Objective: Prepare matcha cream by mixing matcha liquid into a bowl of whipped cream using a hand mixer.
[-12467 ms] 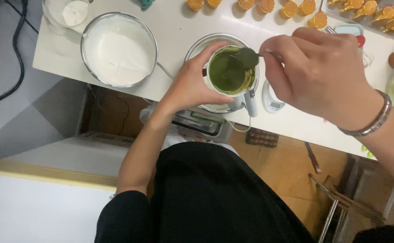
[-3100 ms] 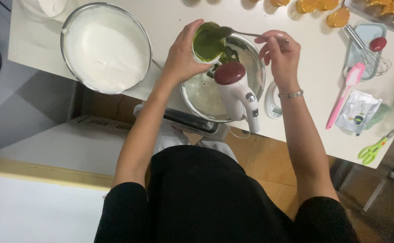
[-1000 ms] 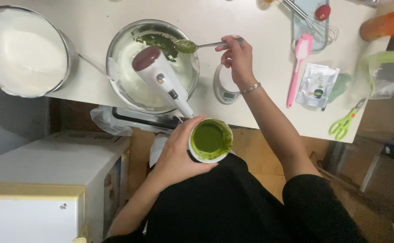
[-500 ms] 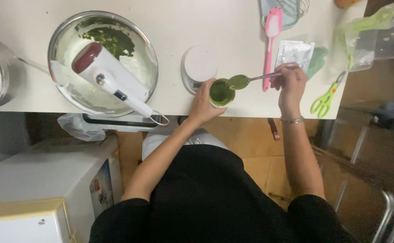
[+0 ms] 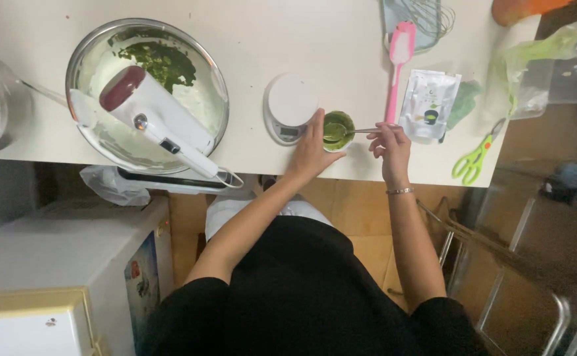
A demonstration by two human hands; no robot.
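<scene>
While the left hand (image 5: 309, 153) grips the green cup (image 5: 338, 130) (on the table (image 5: 302, 46)), the right hand (image 5: 389, 142) holds its spoon (image 5: 351, 131).

A white tabletop (image 5: 269, 39) is seen from above, its near edge running across the upper half of the view. Below that edge, a tan tiled floor (image 5: 361, 217) is shown. A white cabinet (image 5: 51, 264) with a yellowish lid is set at the lower left. At the right, past the tabletop's corner, a metal chair frame (image 5: 499, 264) is seen in dim light.
</scene>
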